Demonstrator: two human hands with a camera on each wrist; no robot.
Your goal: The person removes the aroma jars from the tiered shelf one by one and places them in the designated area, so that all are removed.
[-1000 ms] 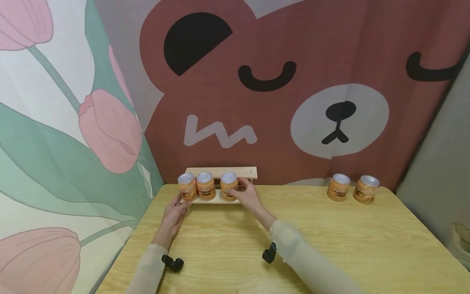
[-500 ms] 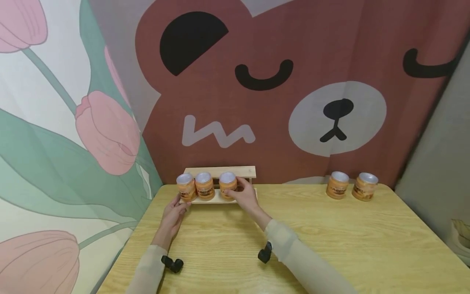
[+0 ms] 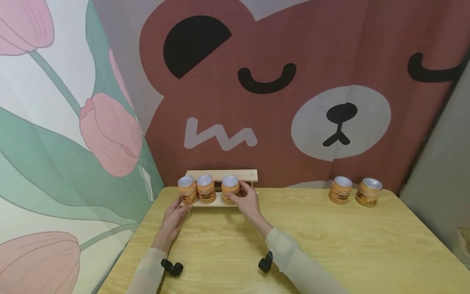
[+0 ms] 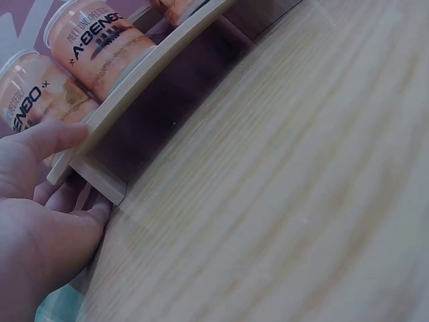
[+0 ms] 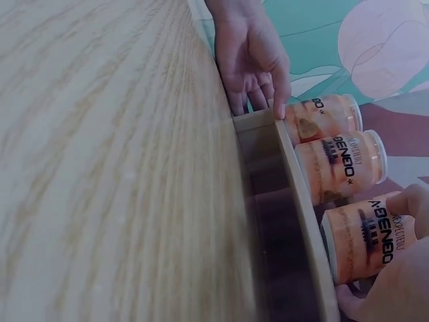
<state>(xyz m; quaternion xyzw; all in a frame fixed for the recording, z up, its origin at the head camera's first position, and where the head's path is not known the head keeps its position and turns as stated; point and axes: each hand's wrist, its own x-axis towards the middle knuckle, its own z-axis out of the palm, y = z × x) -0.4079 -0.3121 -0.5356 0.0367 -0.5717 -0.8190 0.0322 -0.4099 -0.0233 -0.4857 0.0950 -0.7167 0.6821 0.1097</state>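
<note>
Three orange cans with pale lids stand in a row on the lower board of a small two-tier wooden rack [image 3: 221,175]. My right hand [image 3: 247,203] grips the rightmost can [image 3: 230,188], thumb in front and fingers round its right side. In the right wrist view this can's base is right at the board. The left can [image 3: 187,191] and the middle can [image 3: 206,190] stand close together, with a gap before the gripped one. My left hand [image 3: 172,216] pinches the rack's left front end, thumb on the board [image 4: 110,124] and fingers below it.
Two more orange cans, one nearer [image 3: 340,190] and one farther right [image 3: 369,192], stand at the back right of the wooden table [image 3: 312,232]. Behind the rack hangs a bear-print curtain [image 3: 273,134]; a tulip-print curtain [image 3: 110,134] hangs at the left.
The right forearm has swung slightly left while its hand stays on the rightmost can. The left hand and the cans keep their places on the rack; the head view has shifted a little.
</note>
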